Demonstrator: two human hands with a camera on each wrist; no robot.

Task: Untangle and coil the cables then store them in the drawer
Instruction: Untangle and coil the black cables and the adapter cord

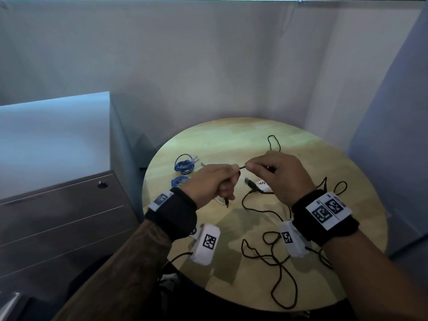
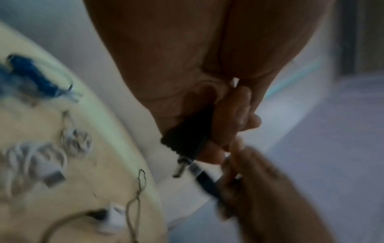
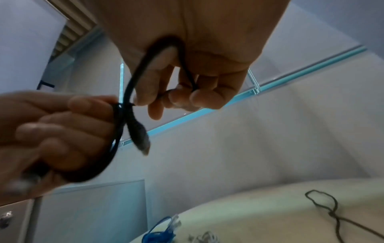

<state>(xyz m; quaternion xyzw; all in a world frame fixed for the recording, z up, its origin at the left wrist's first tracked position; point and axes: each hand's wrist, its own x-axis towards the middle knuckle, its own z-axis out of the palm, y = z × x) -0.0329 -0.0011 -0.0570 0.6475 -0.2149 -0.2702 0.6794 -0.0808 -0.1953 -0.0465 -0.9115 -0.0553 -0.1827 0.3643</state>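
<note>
Both hands are raised over the round wooden table [image 1: 208, 140] and share one black cable [image 1: 242, 167]. My left hand [image 1: 232, 173] pinches it and curls round its ribbed barrel plug [image 2: 186, 138], whose metal pin [image 2: 178, 170] pokes out below the fist. My right hand [image 1: 252, 166] pinches the same cable just to the right, with a loop [image 3: 145, 65] of it across the palm and a connector [image 3: 141, 138] dangling. The rest of the black cable [image 1: 278, 262] lies tangled on the table. Two coiled blue cables [image 1: 184, 163] sit at the table's left.
A grey drawer cabinet [image 1: 58, 205] with a round lock [image 1: 102, 184] stands left of the table, drawers closed. A white adapter [image 1: 264, 185] with a USB plug [image 1: 249, 181] lies under the hands. A loose white cable [image 2: 31, 157] lies nearby. Walls close the corner behind.
</note>
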